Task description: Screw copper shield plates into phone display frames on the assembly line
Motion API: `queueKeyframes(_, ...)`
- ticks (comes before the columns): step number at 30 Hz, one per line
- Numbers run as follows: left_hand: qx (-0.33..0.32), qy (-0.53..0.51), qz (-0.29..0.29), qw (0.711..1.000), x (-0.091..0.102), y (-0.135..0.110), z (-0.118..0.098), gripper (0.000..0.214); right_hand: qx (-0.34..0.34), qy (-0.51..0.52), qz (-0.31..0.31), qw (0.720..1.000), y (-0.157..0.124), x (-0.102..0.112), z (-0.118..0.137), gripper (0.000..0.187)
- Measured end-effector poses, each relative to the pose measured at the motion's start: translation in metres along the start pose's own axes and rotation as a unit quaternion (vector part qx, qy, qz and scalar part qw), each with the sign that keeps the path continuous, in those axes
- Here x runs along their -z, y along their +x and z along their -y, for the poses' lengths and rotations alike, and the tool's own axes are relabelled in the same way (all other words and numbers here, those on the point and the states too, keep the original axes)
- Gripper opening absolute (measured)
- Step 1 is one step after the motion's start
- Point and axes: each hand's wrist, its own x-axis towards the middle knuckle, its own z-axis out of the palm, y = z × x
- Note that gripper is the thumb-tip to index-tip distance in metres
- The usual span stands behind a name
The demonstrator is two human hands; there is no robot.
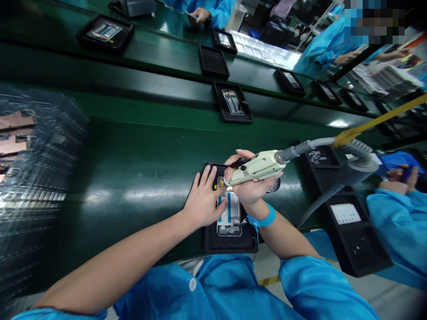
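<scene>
My right hand (251, 189) is wrapped round a pale electric screwdriver (258, 168), its cable running off to the upper right. The driver's tip points down at the upper part of an open phone frame (230, 222), which shows blue strips inside. That frame lies in a black tray (230, 246) at the table's near edge. Fingers spread, my left hand (206, 200) rests over the left side of the tray and the phone frame, its fingertips close to the driver's tip. Around my right wrist is a blue strap (267, 218). Both hands cover parts of the phone frame.
Stacked clear plastic trays (43, 155) stand at the left. A black compartment box (347, 235) is at the right, beside a co-worker's hands (398, 180). Beyond, another black tray with a phone frame (233, 102) lies near the green line. A yellow strap (383, 119) hangs at the right.
</scene>
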Motion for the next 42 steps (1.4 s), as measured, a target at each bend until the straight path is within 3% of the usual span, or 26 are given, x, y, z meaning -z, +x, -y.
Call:
queueKeyframes(24,-0.002,0.002,0.002,1.000,0.000,-0.002,0.000,0.047,-0.003,0.004,0.026,1.000,-0.004,0.004,0.004,0.086)
queueKeyframes(30,0.002,-0.007,0.010,1.000,0.001,0.003,0.003,0.046,-0.014,-0.006,0.004,1.000,-0.004,0.001,-0.001,0.088)
queueKeyframes(33,0.017,-0.006,0.008,1.000,0.005,-0.007,-0.002,0.051,-0.006,0.005,-0.014,1.000,0.002,0.003,0.005,0.090)
queueKeyframes(38,-0.058,0.000,0.079,0.995,0.004,-0.067,-0.028,0.090,0.068,0.026,-0.072,0.995,0.024,0.041,0.030,0.086)
queueKeyframes(40,-0.060,0.029,0.090,0.994,0.001,-0.089,-0.028,0.088,0.074,0.013,-0.105,0.992,0.031,0.066,0.033,0.084)
queueKeyframes(42,-0.026,0.081,0.059,0.995,0.004,-0.097,-0.013,0.080,0.068,0.001,-0.138,0.988,0.035,0.088,0.030,0.083)
